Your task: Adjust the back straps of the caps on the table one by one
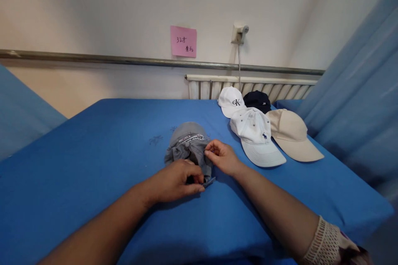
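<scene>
A grey baseball cap (189, 132) with white lettering lies crumpled on the blue-covered table, in front of me. My left hand (182, 180) reaches over its near side, fingers curled at the cap's lower edge; what sits under the fingertips is partly hidden. At the cap's right side, my right hand (222, 156) pinches the grey fabric between thumb and forefinger. A strap-like end of the cap pokes out just beyond my left fingertips.
To the right are a white cap (230, 101) with black letters, a dark navy cap (257, 100), a pale cap (253, 132) with a small emblem and a beige cap (290, 130). Behind the blue table cover (77, 153) stand a radiator (214, 87) and a metal rail (124, 60).
</scene>
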`<state>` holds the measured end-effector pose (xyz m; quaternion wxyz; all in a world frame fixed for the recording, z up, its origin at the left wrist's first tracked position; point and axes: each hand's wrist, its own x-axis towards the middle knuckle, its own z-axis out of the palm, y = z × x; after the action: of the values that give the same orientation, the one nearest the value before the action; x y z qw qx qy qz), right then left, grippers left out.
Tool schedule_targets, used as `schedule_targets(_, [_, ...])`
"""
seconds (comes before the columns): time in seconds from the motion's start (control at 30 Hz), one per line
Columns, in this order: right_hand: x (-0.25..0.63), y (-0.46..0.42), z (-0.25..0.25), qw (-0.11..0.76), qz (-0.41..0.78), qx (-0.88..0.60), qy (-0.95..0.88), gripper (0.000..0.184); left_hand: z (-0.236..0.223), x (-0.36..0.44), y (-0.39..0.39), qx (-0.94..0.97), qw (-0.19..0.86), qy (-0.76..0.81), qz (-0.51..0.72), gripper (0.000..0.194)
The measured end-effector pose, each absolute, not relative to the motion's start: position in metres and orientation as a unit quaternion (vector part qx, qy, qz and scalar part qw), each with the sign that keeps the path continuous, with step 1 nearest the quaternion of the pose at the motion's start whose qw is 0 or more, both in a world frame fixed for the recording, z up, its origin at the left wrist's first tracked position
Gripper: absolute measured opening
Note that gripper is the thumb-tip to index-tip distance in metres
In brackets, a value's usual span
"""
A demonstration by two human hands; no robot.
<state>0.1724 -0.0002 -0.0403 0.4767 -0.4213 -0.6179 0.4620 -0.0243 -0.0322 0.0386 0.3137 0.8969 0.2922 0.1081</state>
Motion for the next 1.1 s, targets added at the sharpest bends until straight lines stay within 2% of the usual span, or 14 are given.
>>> schedule_targets(0.1, [0.173,0.001,-0.044,0.468,0.462,-0.422,-0.624,0.011,0.038,-0.032,-0.02,0.845,0.328,0.367,0.208,0.018])
schedule_targets(0.17, [0.173,0.003,-0.046,0.465,0.458,-0.425,-0.627,0.009,0.035,-0.039,-0.009,0.807,0.257,0.432,0.311,0.019])
schedule_targets(0.23, [0.173,0.004,-0.048,0.459,0.459,-0.428,-0.628,0.008,0.031,-0.044,0.002,0.804,0.175,0.447,0.351,0.022])
schedule_targets(0.33, [0.173,0.004,-0.047,0.457,0.467,-0.425,-0.627,0.009,0.025,-0.048,0.013,0.855,0.112,0.41,0.298,0.026])
schedule_targets(0.43, [0.172,0.002,-0.045,0.46,0.473,-0.42,-0.623,0.01,0.02,-0.049,0.018,0.88,0.087,0.396,0.249,0.022])
schedule_targets(0.83, [0.163,0.004,-0.051,0.448,0.508,-0.414,-0.608,0.008,0.015,-0.049,0.023,0.852,0.113,0.452,0.24,0.022])
schedule_targets(0.97, [0.164,0.007,-0.056,0.467,0.502,-0.417,-0.597,0.007,0.025,-0.047,0.025,0.844,0.079,0.464,0.256,0.027])
schedule_targets(1.1, [0.168,0.015,-0.059,0.518,0.456,-0.449,-0.568,0.01,0.058,-0.042,0.035,0.857,0.0,0.464,0.225,0.033])
